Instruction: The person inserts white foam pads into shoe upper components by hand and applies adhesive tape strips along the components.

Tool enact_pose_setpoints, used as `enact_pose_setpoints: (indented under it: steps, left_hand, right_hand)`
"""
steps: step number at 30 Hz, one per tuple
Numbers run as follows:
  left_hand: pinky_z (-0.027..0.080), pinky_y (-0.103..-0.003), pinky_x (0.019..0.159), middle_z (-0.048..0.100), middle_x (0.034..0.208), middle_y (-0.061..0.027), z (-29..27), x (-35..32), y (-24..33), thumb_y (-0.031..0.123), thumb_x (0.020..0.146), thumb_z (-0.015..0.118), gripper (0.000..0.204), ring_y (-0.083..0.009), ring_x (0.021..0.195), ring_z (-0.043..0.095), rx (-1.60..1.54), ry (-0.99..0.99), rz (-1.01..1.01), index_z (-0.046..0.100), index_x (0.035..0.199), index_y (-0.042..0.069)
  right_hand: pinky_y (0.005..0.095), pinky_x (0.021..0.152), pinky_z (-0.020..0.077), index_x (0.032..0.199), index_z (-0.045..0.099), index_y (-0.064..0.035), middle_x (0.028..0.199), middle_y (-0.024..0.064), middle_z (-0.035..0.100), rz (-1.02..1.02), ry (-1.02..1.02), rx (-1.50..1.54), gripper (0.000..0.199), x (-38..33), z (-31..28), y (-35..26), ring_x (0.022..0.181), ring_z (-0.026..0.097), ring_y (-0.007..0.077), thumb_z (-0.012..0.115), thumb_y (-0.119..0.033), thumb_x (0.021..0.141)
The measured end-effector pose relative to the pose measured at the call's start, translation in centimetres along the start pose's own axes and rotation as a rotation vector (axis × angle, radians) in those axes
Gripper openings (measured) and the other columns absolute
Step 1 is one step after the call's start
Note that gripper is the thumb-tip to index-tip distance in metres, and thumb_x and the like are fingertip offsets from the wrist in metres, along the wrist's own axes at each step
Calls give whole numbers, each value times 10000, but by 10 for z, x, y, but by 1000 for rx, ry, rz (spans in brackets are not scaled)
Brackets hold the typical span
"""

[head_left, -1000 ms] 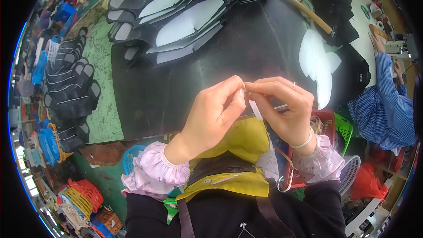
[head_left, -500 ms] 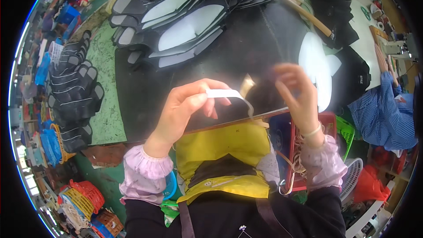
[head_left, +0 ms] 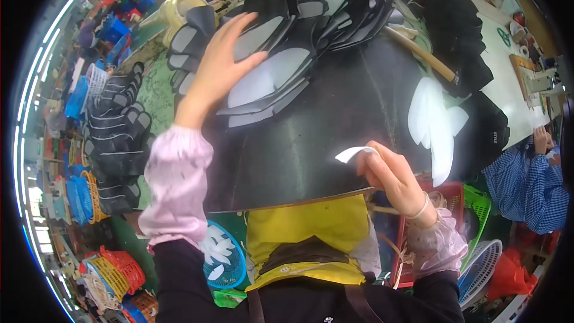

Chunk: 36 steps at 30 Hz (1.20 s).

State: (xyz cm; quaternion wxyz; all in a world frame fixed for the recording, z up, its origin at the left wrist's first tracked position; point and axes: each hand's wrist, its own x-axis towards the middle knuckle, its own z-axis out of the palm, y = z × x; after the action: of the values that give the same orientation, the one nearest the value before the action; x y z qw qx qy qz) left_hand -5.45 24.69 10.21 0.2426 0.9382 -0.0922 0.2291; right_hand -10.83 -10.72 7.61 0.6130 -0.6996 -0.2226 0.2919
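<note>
My left hand (head_left: 220, 69) is stretched over a pile of black shoe-upper-like pieces (head_left: 278, 75) with pale grey-white faces, its fingers spread and nothing held. Whether its fingertips touch the top pieces I cannot tell. Lower on the right, my right hand (head_left: 394, 180) pinches a short curled white strip (head_left: 354, 153) above the dark work surface (head_left: 287, 164). The strip's free end points left. To the right of that hand lies a stack of white leaf-shaped pieces (head_left: 431, 128).
A wooden handle (head_left: 426, 57) lies at the back right. Striped black pieces (head_left: 113, 137) are piled on the left. Below the table edge are a blue basket (head_left: 243, 263) holding white scraps and a red basket (head_left: 457, 203). Another person in a blue checked sleeve (head_left: 523, 176) sits at the right.
My left hand has let go of the white strip and moved up and left to the pile. My right hand has come down and now holds a white strip.
</note>
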Motion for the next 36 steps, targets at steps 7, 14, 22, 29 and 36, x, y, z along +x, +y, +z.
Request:
enact_pose_setpoints:
  steps: [7, 14, 22, 29, 36]
  left_hand:
    - [343, -336, 1131, 556, 1445, -120, 11, 9, -39, 239, 939, 665, 453, -224, 1340, 504, -270, -225, -144, 614, 1342, 39]
    - [470, -316, 989, 723, 1146, -130, -26, 13, -80, 344, 1023, 582, 435, -199, 1090, 654, -90, 445, -230, 689, 1192, -43]
    - [565, -336, 769, 744, 1003, -72, -17, -97, 107, 179, 889, 719, 184, -213, 868, 701, 189, 157, 130, 745, 1024, 55]
    - [519, -421, 919, 658, 1198, -99, 31, -179, 140, 98, 708, 746, 439, -307, 1091, 616, -224, -125, 90, 727, 1146, 131]
    - [396, -549, 1069, 589, 1281, -124, 8, -227, 93, 37, 767, 686, 425, -381, 1269, 522, 112, -215, -156, 699, 1185, 112]
  right_hand:
    - [273, 645, 414, 930, 564, -13, 739, 25, 497, 35, -30, 112, 335, -14, -20, 14, 674, 466, 104, 378, -241, 1089]
    - [394, 736, 483, 1136, 528, -11, 855, 189, 635, 56, -3, -116, 262, -26, -12, 1, 786, 640, 322, 470, -256, 1062]
    - [258, 549, 314, 823, 514, 4, 674, 24, 486, -94, -7, 69, 352, -59, -29, -12, 589, 375, 89, 366, -189, 1077]
    - [232, 535, 248, 919, 583, 11, 595, -49, 393, 195, -55, -51, 321, -39, 3, -41, 560, 312, 40, 413, -212, 1075]
    - [241, 501, 282, 783, 580, -4, 572, -20, 464, 194, -111, -178, 345, -13, 29, -52, 533, 367, 49, 465, -183, 1055]
